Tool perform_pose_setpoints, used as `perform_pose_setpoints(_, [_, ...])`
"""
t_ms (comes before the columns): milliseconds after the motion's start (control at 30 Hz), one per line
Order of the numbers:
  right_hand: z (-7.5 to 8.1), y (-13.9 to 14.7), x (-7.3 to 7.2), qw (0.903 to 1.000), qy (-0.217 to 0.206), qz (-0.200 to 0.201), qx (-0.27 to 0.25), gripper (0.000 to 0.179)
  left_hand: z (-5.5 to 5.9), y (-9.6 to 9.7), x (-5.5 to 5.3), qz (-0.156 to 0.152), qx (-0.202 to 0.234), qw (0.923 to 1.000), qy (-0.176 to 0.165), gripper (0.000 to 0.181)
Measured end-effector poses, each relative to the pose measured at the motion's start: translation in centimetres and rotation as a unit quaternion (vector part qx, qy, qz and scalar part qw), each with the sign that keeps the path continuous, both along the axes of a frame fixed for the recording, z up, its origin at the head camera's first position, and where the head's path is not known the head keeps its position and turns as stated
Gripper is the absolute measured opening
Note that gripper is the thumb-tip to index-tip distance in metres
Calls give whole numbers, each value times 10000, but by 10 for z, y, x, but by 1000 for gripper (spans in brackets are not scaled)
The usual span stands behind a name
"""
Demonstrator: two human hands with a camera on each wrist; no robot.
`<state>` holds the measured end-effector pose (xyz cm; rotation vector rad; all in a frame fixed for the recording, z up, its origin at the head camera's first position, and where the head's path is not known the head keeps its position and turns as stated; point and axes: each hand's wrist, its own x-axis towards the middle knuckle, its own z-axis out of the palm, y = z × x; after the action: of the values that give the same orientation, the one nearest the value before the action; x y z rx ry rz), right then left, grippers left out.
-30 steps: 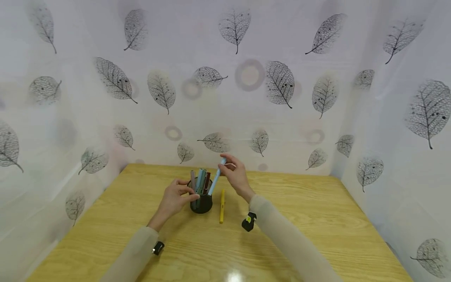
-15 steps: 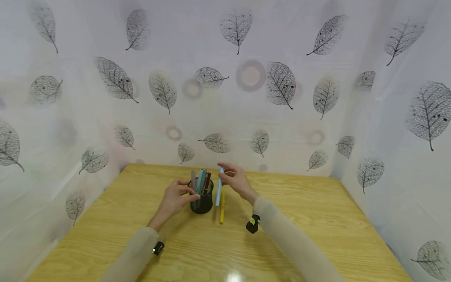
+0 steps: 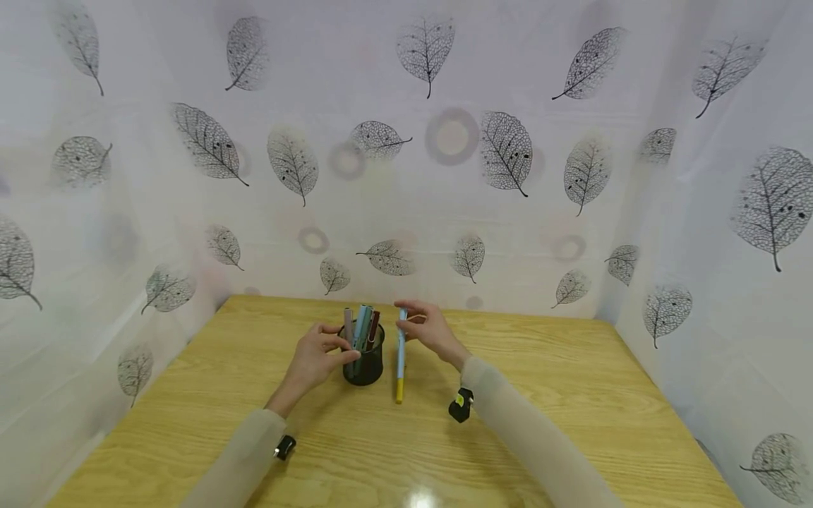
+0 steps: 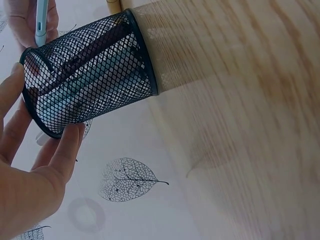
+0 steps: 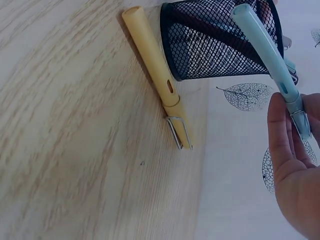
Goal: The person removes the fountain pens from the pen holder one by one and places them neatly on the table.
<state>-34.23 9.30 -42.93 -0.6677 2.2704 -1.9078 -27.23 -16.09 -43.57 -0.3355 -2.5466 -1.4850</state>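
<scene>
My left hand (image 3: 311, 361) steadies a black mesh pen holder (image 3: 370, 368) by its rim, thumb on the near side and fingers at the left. Several pens stand in the holder, among them a light teal pen (image 3: 361, 323), a dark red pen (image 3: 373, 328) and a greyish-mauve pen (image 3: 348, 323). To the right of the holder, my right hand (image 3: 433, 331) pinches a light blue pen (image 5: 267, 55) near its clip end, holding it upright above the table. A yellow pen (image 5: 152, 60) lies on the table under it, partly hidden by the blue pen in the head view.
The wooden table (image 3: 540, 409) ends at the back against a pale curtain (image 3: 406, 204) printed with leaf skeletons, which also hangs along both sides. A black wrist device (image 3: 460, 406) sits at the right cuff, another device (image 3: 285, 446) at the left.
My right hand has drawn the light blue pen out of the holder and carried it rightward, turning it from slanted to nearly vertical, over the yellow pen. The left hand has stayed on the rim.
</scene>
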Motion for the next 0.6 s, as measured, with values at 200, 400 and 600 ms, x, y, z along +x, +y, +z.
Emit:
perform_pose_setpoints(200, [-3, 4, 0, 9997, -132, 134, 122, 50, 0, 0, 1, 7, 3, 10000, -27, 15])
perform_pose_setpoints(400, [-7, 11, 2, 9993, -227, 53, 296, 51, -1, 0, 0, -21, 14, 10000, -10, 15])
perform_pose_setpoints(600, [-15, 18, 2, 9985, -328, 113, 428, 51, -3, -1, -1, -12, -22, 10000, -24, 16])
